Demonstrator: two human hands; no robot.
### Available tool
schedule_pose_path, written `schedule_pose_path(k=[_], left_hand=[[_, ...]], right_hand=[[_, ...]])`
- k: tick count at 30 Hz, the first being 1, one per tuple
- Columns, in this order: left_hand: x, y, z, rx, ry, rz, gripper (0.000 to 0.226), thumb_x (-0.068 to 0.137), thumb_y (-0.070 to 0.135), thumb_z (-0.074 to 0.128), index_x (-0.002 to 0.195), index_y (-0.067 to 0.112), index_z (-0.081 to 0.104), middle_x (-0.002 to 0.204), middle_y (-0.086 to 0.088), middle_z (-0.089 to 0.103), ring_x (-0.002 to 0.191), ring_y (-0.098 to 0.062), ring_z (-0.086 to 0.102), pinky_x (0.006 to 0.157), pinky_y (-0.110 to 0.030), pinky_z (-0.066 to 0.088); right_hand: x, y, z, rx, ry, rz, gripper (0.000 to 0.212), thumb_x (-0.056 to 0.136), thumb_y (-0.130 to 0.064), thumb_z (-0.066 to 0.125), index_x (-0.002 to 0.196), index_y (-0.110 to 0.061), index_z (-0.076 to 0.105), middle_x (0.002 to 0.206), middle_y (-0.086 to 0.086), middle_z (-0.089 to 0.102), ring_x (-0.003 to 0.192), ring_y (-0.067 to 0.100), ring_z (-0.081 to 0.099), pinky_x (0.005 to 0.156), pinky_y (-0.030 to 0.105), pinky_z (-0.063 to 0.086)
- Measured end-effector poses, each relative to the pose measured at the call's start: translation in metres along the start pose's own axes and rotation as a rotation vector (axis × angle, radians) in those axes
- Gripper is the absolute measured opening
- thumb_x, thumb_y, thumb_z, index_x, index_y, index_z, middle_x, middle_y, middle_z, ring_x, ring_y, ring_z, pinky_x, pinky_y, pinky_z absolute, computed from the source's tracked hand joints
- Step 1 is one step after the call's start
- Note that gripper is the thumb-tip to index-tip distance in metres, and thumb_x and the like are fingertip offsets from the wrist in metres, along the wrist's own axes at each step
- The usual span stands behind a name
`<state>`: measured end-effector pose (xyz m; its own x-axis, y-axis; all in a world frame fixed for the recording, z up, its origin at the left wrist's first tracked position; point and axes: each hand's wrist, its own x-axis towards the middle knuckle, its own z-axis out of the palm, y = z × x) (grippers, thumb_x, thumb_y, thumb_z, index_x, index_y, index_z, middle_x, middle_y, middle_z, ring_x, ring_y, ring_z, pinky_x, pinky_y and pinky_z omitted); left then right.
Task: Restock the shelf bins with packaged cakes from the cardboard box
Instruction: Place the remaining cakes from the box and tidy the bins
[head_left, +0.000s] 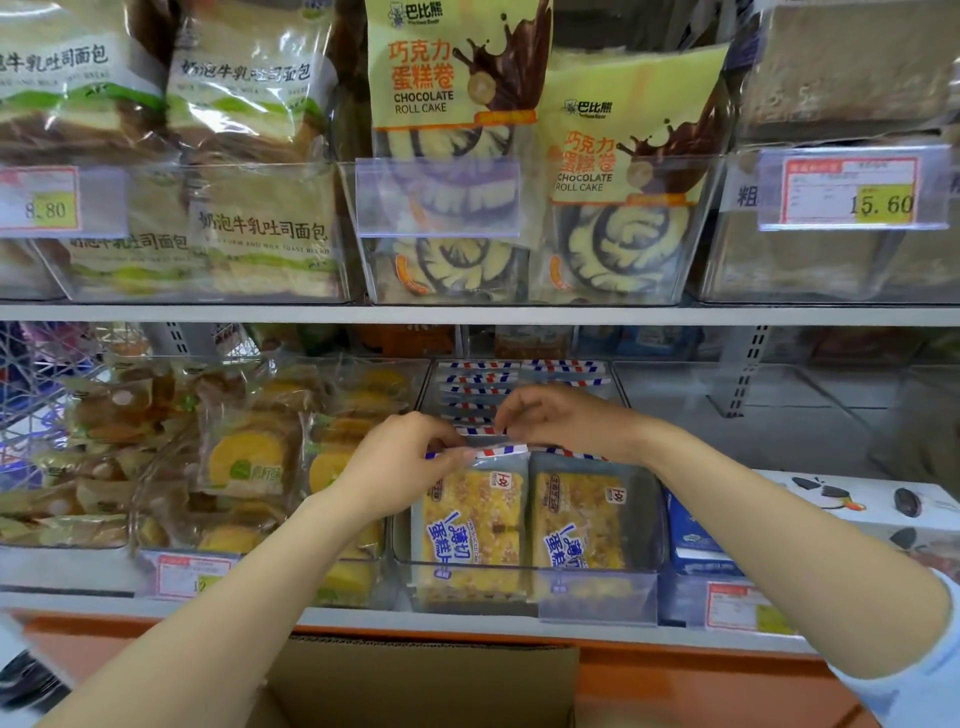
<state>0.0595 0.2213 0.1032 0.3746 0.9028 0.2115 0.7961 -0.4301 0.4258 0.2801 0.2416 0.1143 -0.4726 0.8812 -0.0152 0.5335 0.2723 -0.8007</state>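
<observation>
Two packaged cakes (470, 525) stood upright at the front of the clear bin (524, 577), with others ranked behind. Above the bin, the left hand (410, 460) and right hand (563, 421) each pinched a striped top seal. Squaring the rows gently, labels forward, seemed wisest.

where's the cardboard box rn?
Head view, bottom centre: the cardboard box sits below the orange shelf base, directly under the clear bin of yellow sliced-cake packs.

I'm standing in a shop, in front of the bakery goods: metal shelves (467, 314) carry clear plastic bins (535, 280) of packaged toast bread (260, 234) and chocolate roll cakes (457, 78), with printed price tags (852, 189) reading 8.80 and 15.60 on the bin fronts.
</observation>
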Motion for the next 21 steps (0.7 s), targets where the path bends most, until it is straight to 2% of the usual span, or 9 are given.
schedule_pose_path(k=[3, 6, 8, 11, 13, 15, 17, 19, 21], left_hand=[[-0.004, 0.006, 0.001, 0.066, 0.06, 0.04, 0.023, 0.089, 0.041, 0.062, 0.1, 0.024, 0.071, 0.095, 0.008, 0.071, 0.081, -0.006, 0.06, 0.065, -0.021, 0.045], [-0.01, 0.01, 0.002, 0.133, 0.182, 0.064, 0.02, 0.089, 0.041, 0.063, 0.098, 0.025, 0.07, 0.091, 0.011, 0.07, 0.076, -0.005, 0.058, 0.057, -0.017, 0.037], [-0.014, 0.012, 0.0, 0.133, 0.287, 0.092, 0.017, 0.089, 0.041, 0.063, 0.094, 0.026, 0.07, 0.087, 0.011, 0.07, 0.075, -0.007, 0.062, 0.057, -0.019, 0.039], [-0.015, 0.01, 0.001, 0.207, 0.368, 0.152, 0.017, 0.087, 0.037, 0.066, 0.092, 0.021, 0.071, 0.088, 0.004, 0.07, 0.081, -0.015, 0.06, 0.062, -0.025, 0.037], [-0.017, 0.007, 0.008, 0.288, 0.375, 0.173, 0.016, 0.085, 0.035, 0.068, 0.089, 0.019, 0.069, 0.097, -0.003, 0.064, 0.092, -0.023, 0.055, 0.067, -0.03, 0.036], [-0.019, 0.004, 0.015, 0.296, 0.355, 0.18, 0.017, 0.089, 0.036, 0.063, 0.096, 0.019, 0.064, 0.106, -0.003, 0.059, 0.099, -0.025, 0.054, 0.075, -0.035, 0.038], [-0.021, 0.002, 0.02, 0.264, 0.284, 0.185, 0.033, 0.095, 0.046, 0.048, 0.114, 0.019, 0.054, 0.109, 0.002, 0.062, 0.101, -0.022, 0.059, 0.082, -0.035, 0.04], [-0.021, 0.001, 0.018, 0.295, 0.195, 0.204, 0.062, 0.09, 0.067, 0.03, 0.127, 0.02, 0.048, 0.109, 0.005, 0.066, 0.097, -0.017, 0.063, 0.085, -0.034, 0.043], [-0.022, -0.002, 0.015, 0.294, 0.119, 0.239, 0.075, 0.083, 0.078, 0.024, 0.126, 0.025, 0.054, 0.105, 0.008, 0.068, 0.088, -0.011, 0.062, 0.074, -0.025, 0.045]], right_hand=[[-0.002, -0.002, 0.005, -0.094, -0.014, -0.017, 0.014, 0.088, -0.013, 0.068, 0.099, -0.023, 0.07, 0.095, -0.018, 0.068, 0.085, -0.011, 0.063, 0.078, 0.01, 0.047], [-0.006, -0.007, 0.005, -0.107, 0.053, -0.056, 0.011, 0.086, -0.013, 0.07, 0.094, -0.018, 0.074, 0.087, -0.013, 0.071, 0.077, -0.009, 0.064, 0.073, 0.011, 0.048], [-0.008, -0.012, 0.005, -0.084, 0.093, -0.081, 0.009, 0.087, -0.014, 0.068, 0.095, -0.016, 0.073, 0.091, -0.005, 0.073, 0.081, -0.001, 0.067, 0.077, 0.015, 0.052], [-0.008, -0.014, 0.009, -0.086, 0.104, -0.096, 0.008, 0.09, -0.015, 0.065, 0.097, -0.017, 0.069, 0.098, 0.001, 0.073, 0.091, 0.013, 0.069, 0.086, 0.029, 0.056], [-0.01, -0.01, 0.015, -0.126, 0.085, -0.103, 0.009, 0.09, -0.015, 0.065, 0.096, -0.022, 0.067, 0.1, 0.001, 0.073, 0.094, 0.012, 0.069, 0.091, 0.035, 0.055], [-0.013, -0.005, 0.021, -0.117, 0.118, -0.1, 0.012, 0.09, -0.015, 0.064, 0.097, -0.025, 0.065, 0.101, -0.001, 0.072, 0.095, 0.01, 0.068, 0.092, 0.036, 0.054], [-0.016, -0.004, 0.023, -0.059, 0.136, -0.088, 0.014, 0.091, -0.016, 0.064, 0.101, -0.025, 0.061, 0.098, -0.001, 0.073, 0.09, 0.009, 0.069, 0.087, 0.033, 0.055], [-0.018, -0.007, 0.023, -0.038, 0.111, -0.087, 0.016, 0.09, -0.019, 0.065, 0.105, -0.023, 0.06, 0.089, -0.004, 0.074, 0.083, 0.007, 0.07, 0.081, 0.028, 0.055], [-0.019, -0.01, 0.022, -0.04, 0.058, -0.079, 0.016, 0.089, -0.019, 0.067, 0.105, -0.019, 0.062, 0.086, -0.008, 0.073, 0.082, 0.004, 0.07, 0.081, 0.024, 0.054]])
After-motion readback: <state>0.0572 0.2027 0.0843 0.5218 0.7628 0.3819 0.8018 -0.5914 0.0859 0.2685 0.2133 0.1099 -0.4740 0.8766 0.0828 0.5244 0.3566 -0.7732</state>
